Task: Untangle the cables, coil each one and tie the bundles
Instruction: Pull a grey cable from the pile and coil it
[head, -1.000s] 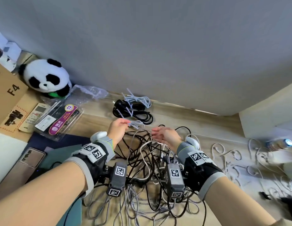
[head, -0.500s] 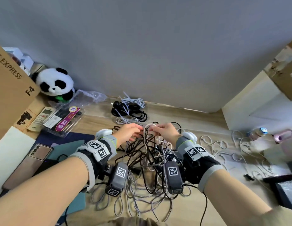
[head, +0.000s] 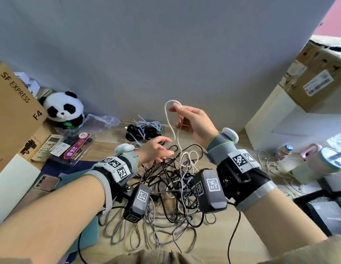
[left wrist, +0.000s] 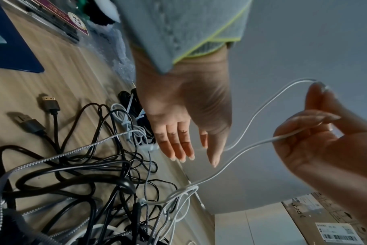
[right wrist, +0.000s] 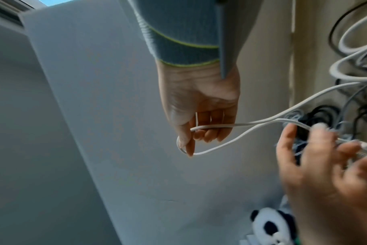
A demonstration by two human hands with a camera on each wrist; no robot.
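My right hand (head: 194, 121) has pulled a pinched white cable (head: 170, 121) loop up from the tangle (head: 171, 180), starting to free it; my left hand (head: 156, 149) is spread, empty.

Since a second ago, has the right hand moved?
Yes. The right hand has risen from the cable tangle, lifting a white cable loop above the tied bundles by the wall.

The right hand (right wrist: 201, 107) holds a looped white cable (right wrist: 237, 137) in its fingers (right wrist: 210, 132).
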